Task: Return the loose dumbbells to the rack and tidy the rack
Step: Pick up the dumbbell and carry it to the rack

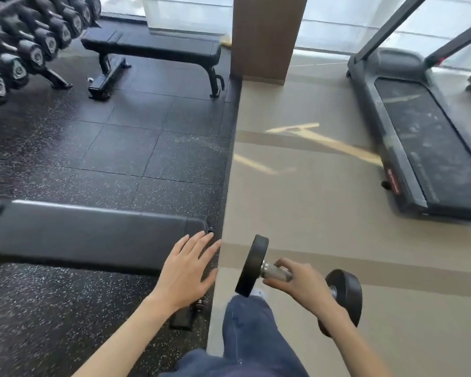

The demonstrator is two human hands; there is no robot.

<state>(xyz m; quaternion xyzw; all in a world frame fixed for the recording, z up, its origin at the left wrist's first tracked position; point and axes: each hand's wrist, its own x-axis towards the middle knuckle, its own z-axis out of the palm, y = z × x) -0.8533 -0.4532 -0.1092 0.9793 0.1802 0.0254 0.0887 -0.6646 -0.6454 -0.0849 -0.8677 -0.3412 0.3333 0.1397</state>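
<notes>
Loose dumbbell carried in one hand, rack far off at ten o'clock.

The dumbbell rack [25,47] is seen at upper left, the near bench [87,235] at eight o'clock. The left hand [186,270] is held flat, its grip spread and empty. The dumbbell [299,281] is clasped around its handle by the right hand [303,288], above the tan floor [310,208].
</notes>
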